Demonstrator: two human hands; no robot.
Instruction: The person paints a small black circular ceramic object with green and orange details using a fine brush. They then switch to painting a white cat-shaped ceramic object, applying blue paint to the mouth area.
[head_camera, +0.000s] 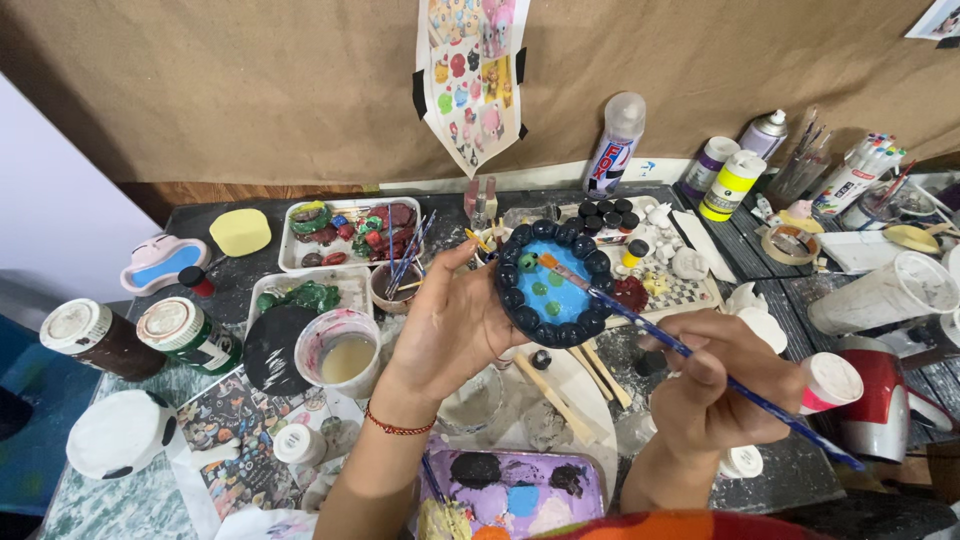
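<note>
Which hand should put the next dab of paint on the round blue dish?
The right hand, probably. It grips the blue paintbrush, whose tip already rests on the round blue dish. The left hand is busy holding that dish up from its left side, so it cannot paint.

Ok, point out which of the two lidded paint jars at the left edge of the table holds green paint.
The green jar is the one nearer the left hand, right of the dark brown jar. Both lie tilted with pale lids; only its body shows green.
</note>
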